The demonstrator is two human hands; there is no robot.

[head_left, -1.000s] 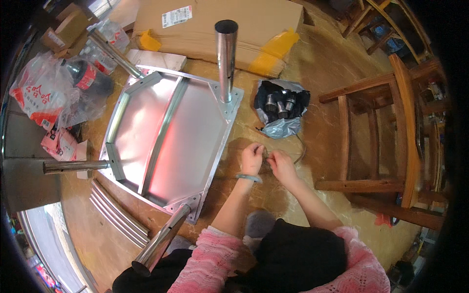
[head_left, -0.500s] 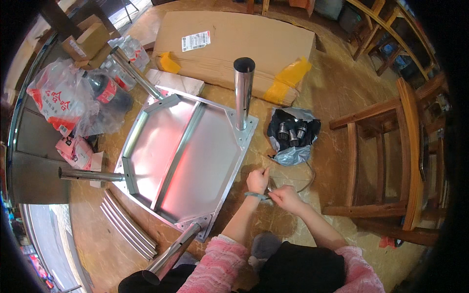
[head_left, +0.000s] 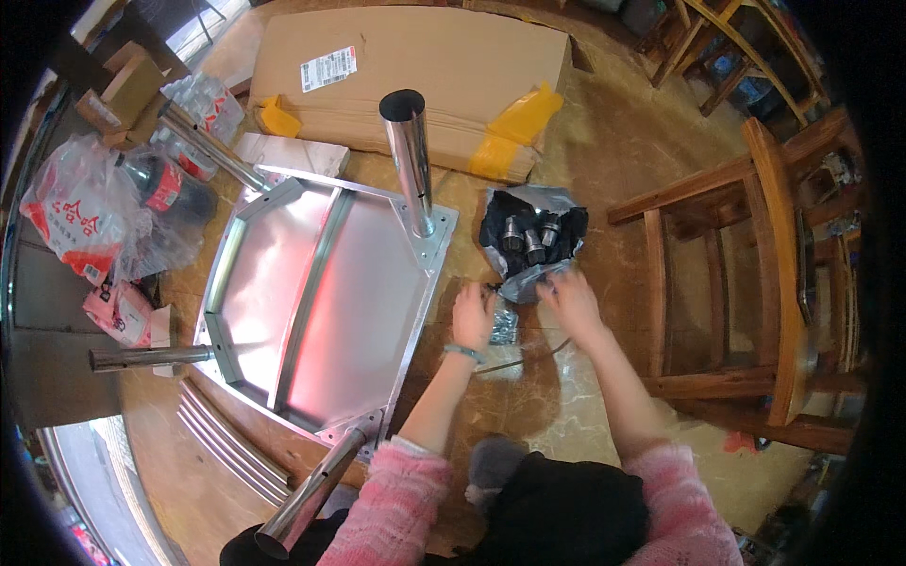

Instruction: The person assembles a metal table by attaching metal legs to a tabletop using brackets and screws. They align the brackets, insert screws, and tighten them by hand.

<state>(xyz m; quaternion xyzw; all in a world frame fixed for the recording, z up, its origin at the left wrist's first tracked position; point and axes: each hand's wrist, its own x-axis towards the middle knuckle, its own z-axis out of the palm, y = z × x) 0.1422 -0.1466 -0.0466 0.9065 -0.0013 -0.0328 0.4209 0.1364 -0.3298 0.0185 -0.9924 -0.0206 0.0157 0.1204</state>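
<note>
My left hand (head_left: 472, 317) is low over the floor, fingers curled, beside a small clear packet (head_left: 505, 326) with shiny contents. What its fingertips hold, if anything, is hidden. My right hand (head_left: 576, 302), slightly blurred, has thumb and fingers apart at the near edge of a grey plastic bag (head_left: 525, 283). On the opened bag lie several short metal cylinders (head_left: 534, 247). To the left, an upturned metal tabletop (head_left: 368, 292) rests on the floor, with tubular legs at its corners; one leg (head_left: 410, 160) stands up near the bag.
A large cardboard box (head_left: 415, 75) with yellow tape lies at the back. Curved metal tubes (head_left: 231, 443) are at the lower left. Bottles (head_left: 179, 193) and plastic bags (head_left: 85, 212) crowd the left side. Wooden stools (head_left: 774, 283) stand at the right. A thin cord (head_left: 528, 361) crosses the floor.
My hands have separated and reached forward, the right toward the grey bag. The clear packet now shows between them. The whole view has shifted, with the scene further left.
</note>
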